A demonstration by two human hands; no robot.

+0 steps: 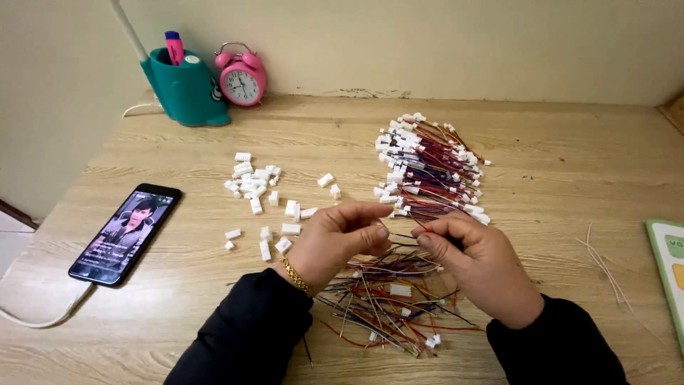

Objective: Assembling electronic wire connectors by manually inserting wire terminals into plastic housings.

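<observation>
Pinching thin coloured wires between thumb and forefinger, both hands meet above the middle of the pale wooden table (556, 164). The left hand (335, 239), a gold chain bracelet (296, 276) at its wrist, closes its fingertips (381, 212) on something too small to make out where they come together. The right hand (477, 264) grips the thin red and dark wires (415, 229) just beside them, its fingers curled in tight. Both arms wear dark sleeves.

Directly under the hands lies a loose tangle of red, black and yellow wires (377, 299), a few small white plastic connectors among them. Beyond the fingers, toward the wall, sits a heap of finished wire leads with white plugs on their ends (427, 167). To the left of that heap, scattered small white plastic connector housings (256, 187) lie apart from one another on the wood.

At the back left stands a teal plastic pen holder (187, 89) containing a pink marker with a blue cap (174, 46); touching its right side is a pink round twin-bell alarm clock (242, 78). A black smartphone (127, 233) with a lit screen lies at the left, a white cable running from its near end. A green-edged book (670, 271) shows at the right edge.
</observation>
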